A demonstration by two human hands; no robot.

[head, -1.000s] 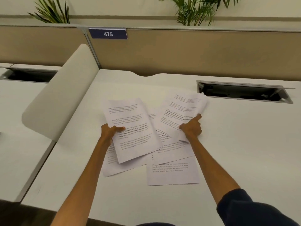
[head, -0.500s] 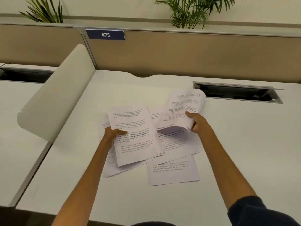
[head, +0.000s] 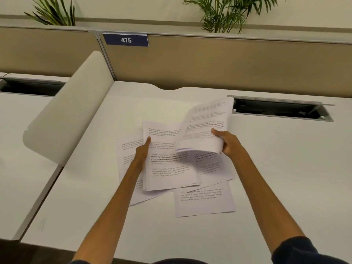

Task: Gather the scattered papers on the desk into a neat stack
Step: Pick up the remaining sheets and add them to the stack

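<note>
Several printed sheets lie fanned over the middle of the white table, none squared to another. Nearest the table's front edge, a single sheet lies flat and apart from both hands, its upper edge tucked under its neighbours. To its left another sheet lies flat, partly beneath the left forearm.

Left hand: grasping a thin bundle by its left edge, thumb on top. The bundle's near edge shows a few loose layers, slightly stepped.

Right hand: clamped on the right edge of a second bundle, lifted clear of the table. It curls, near edge drooping, far edge raised toward the cable slot. It hangs just right of the left bundle, overlapping it slightly.

Under the right bundle, one or two more sheets lie flat.

Judgement: the step in hand looks like laying the right bundle onto the left one. To do it well, bring it over low, let the droop settle first, and match one long edge before letting go; curled paper will slide. Then sweep up the flat sheets and tap all edges on the table.

Paper is thin, white, black text, some lines bold.
</note>
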